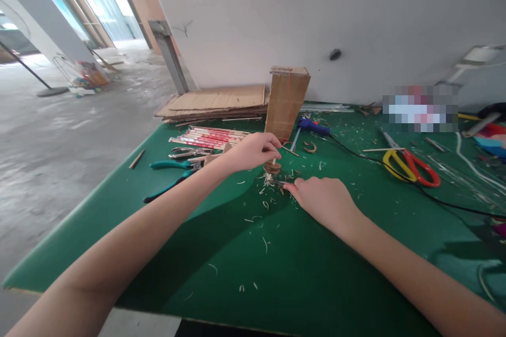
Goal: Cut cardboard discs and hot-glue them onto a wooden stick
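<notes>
Above the green table mat point(221, 274), my left hand point(253, 150) is closed, fingertips pinching a thin pale wooden stick point(274, 161). Around the lower part of that stick sits a small brown cardboard disc point(272, 168). Curled pale wood shavings point(265, 204) lie beneath it and across the mat. My right hand point(326, 200) is wrapped round a small knife whose thin dark blade point(277, 182) points left toward the stick's lower end. Most of the knife's handle is hidden in my fingers. Whether the blade touches the wood, I cannot tell.
Left lie teal-handled pliers point(169, 185) and wrapped red-and-white chopsticks point(213, 138). Behind stand an upright cardboard piece point(288, 102) and stacked cardboard sheets point(225, 98). Right are a blue glue gun point(314, 127), its black cable point(367, 158) and red-and-yellow scissors point(411, 164).
</notes>
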Demonstrator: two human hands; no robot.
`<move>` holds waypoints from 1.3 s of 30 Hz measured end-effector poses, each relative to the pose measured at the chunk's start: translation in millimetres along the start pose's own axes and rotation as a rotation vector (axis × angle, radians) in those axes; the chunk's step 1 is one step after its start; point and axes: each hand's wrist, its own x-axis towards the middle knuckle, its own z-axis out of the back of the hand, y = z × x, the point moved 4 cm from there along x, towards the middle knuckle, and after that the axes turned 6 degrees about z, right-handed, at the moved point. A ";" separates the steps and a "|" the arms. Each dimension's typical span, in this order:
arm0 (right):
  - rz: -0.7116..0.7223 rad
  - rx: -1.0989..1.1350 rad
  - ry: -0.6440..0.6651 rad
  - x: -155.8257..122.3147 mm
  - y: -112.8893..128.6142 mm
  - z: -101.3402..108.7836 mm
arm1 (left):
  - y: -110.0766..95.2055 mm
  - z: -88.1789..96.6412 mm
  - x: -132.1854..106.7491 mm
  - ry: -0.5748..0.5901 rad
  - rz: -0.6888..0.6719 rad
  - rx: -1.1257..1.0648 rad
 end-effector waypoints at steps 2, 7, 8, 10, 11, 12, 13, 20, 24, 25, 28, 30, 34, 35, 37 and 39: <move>-0.039 -0.004 -0.019 0.3 -2.8 4.3 | 1.5 -0.7 1.2 0.002 0.006 -0.005; -0.068 0.031 0.006 1.2 -4.5 -0.1 | 9.0 -2.4 4.8 0.004 0.024 -0.043; -0.059 0.039 0.022 0.7 -3.3 -2.6 | 10.0 -2.6 4.9 0.009 0.028 -0.058; -0.037 0.051 0.053 -1.0 -0.8 -6.5 | 10.8 -3.1 4.4 0.024 0.038 -0.086; -0.028 0.053 0.065 -1.8 0.0 -7.4 | 10.5 -3.1 4.0 0.028 0.041 -0.094; -0.020 0.053 0.068 -2.4 0.3 -7.2 | 9.9 -2.9 3.4 0.028 0.043 -0.097; -0.013 0.051 0.062 -2.5 0.1 -6.1 | 8.9 -2.7 2.9 0.027 0.043 -0.099; -0.056 0.052 -0.009 1.2 -6.7 1.2 | 5.5 -2.7 3.1 0.037 0.061 -0.101; -0.026 0.077 0.035 -1.0 -1.0 -5.6 | 4.8 -2.8 1.8 0.044 0.062 -0.134; -0.013 0.077 0.037 -1.7 -0.1 -6.0 | 4.1 -2.5 1.1 0.046 0.063 -0.142; 0.014 0.063 0.013 -2.4 -1.1 -3.5 | 1.4 -0.9 -1.2 0.036 0.083 -0.148; 0.000 0.044 -0.022 -1.5 -4.4 -1.1 | 0.4 0.0 -1.8 0.028 0.104 -0.143; -0.040 0.036 -0.054 0.1 -7.0 -2.9 | 0.7 0.0 -0.8 0.020 0.098 -0.143; -0.037 0.042 -0.043 0.0 -5.9 -4.6 | 1.2 -0.1 -0.5 0.014 0.092 -0.145; -0.016 0.053 -0.010 -0.6 -3.0 -7.2 | 2.3 -0.4 -0.3 0.007 0.085 -0.151; 0.014 0.060 0.012 -1.3 -1.2 -6.9 | 2.8 -0.7 -0.6 0.004 0.085 -0.151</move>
